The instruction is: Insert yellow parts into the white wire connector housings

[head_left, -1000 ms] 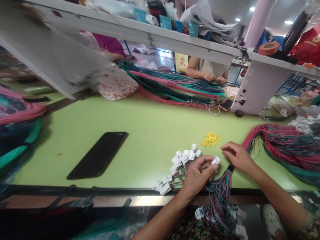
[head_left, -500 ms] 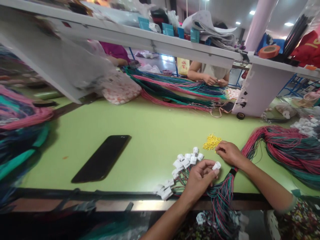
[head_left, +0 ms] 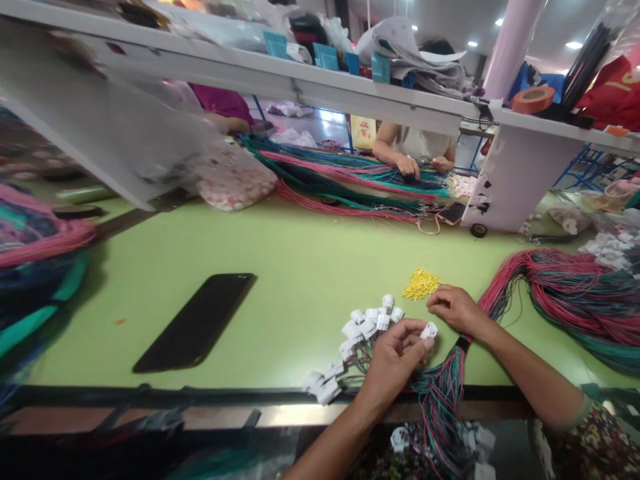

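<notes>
My left hand (head_left: pixel 395 357) pinches a white plastic connector (head_left: pixel 429 331) between thumb and fingertips, its end face turned up. My right hand (head_left: pixel 457 309) rests at the near right edge of a heap of tiny yellow pieces (head_left: pixel 421 285). Its fingertips are pressed together; whatever they hold is too small to make out. Several white wired connectors (head_left: pixel 367 327) lie fanned out on the table left of my left hand. Below my wrists a bundle of red, green and dark wires (head_left: pixel 445 387), bound with black tape (head_left: pixel 463 343), hangs over the table's front edge.
A black phone (head_left: pixel 195 323) lies on the green table (head_left: pixel 300 267) at left. Large wire bundles (head_left: pixel 585 300) lie at right, others at far left. A white shelf (head_left: pixel 350 90) spans the back. Beyond it a co-worker's hands (head_left: pixel 410 167) are over more wires.
The view has shifted slightly. My left hand keeps its grip on the connector, and my right hand stays beside the yellow heap. Across the table, a co-worker's hands have moved apart.
</notes>
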Demonstrator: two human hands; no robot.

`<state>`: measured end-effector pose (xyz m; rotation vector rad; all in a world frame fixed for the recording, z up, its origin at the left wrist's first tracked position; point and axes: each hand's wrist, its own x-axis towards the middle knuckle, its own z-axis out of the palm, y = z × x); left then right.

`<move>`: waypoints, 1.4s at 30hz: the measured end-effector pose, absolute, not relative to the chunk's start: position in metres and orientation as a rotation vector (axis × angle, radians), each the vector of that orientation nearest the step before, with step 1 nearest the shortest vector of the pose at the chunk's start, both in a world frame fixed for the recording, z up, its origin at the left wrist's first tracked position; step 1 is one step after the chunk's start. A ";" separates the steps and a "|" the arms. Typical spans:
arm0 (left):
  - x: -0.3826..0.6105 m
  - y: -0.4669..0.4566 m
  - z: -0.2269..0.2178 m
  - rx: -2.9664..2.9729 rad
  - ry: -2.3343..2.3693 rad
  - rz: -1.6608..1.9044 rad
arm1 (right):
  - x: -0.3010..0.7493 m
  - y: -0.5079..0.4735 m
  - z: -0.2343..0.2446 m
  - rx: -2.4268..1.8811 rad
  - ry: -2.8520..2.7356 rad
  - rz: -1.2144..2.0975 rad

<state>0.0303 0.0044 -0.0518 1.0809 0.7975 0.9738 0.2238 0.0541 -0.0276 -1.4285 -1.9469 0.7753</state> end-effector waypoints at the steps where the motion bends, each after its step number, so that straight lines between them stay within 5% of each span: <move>1: 0.030 0.005 -0.051 1.077 0.807 1.000 | 0.222 0.052 -0.023 -1.432 -1.922 0.776; 10: 0.026 0.002 -0.040 1.090 0.824 1.167 | 0.197 -0.005 0.034 -1.182 -1.783 0.806; 31: 0.024 -0.004 -0.038 1.511 0.876 1.381 | 0.192 -0.025 0.022 -1.154 -1.975 0.397; 42: 0.025 -0.005 -0.040 1.478 0.859 1.341 | 0.188 -0.020 0.015 -1.216 -1.646 0.768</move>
